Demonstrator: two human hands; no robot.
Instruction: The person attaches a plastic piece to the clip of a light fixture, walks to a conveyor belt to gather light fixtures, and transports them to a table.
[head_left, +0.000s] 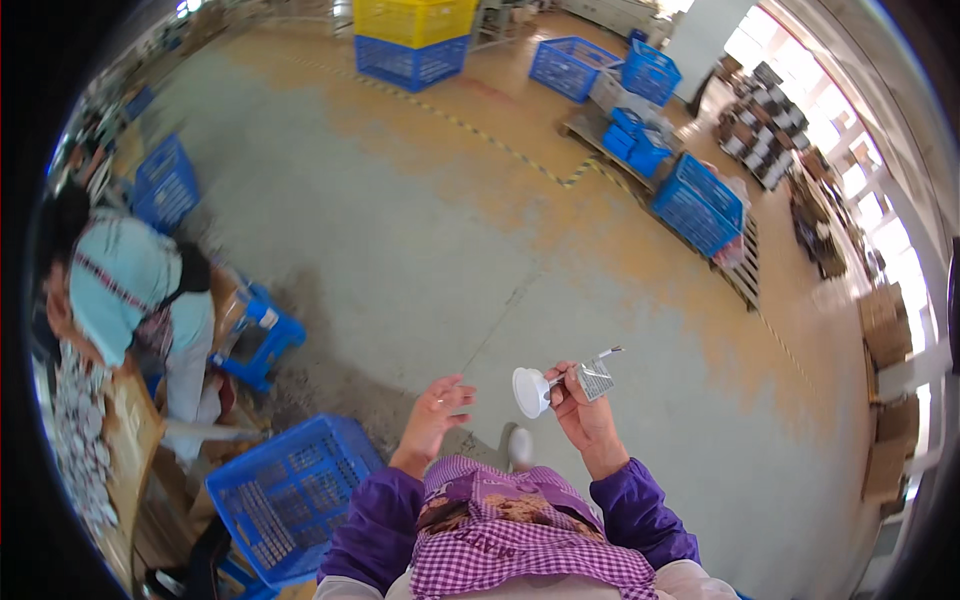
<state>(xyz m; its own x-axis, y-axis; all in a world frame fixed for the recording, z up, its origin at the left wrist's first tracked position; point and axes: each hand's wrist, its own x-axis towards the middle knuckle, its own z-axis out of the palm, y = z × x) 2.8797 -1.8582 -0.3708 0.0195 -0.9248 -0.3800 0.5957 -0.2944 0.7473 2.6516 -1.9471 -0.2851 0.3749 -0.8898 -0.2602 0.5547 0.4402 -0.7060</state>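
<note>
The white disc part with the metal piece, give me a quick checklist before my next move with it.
1. Right hand grips the white disc part: ok.
2. Metal piece pinched in the fingers: ok.
3. Left hand empty and apart from the part: ok.
4. Blue crate at lower left, open on top: ok.
5. Part free of damage: cannot tell, too small.
6. Seated co-worker away from both hands: ok.

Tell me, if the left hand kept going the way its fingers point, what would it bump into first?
Probably the white round piece held in the right hand. The left hand is open and empty, fingers aimed up and to the right toward it, with bare floor beyond. How far apart they sit in depth is unclear.
</note>
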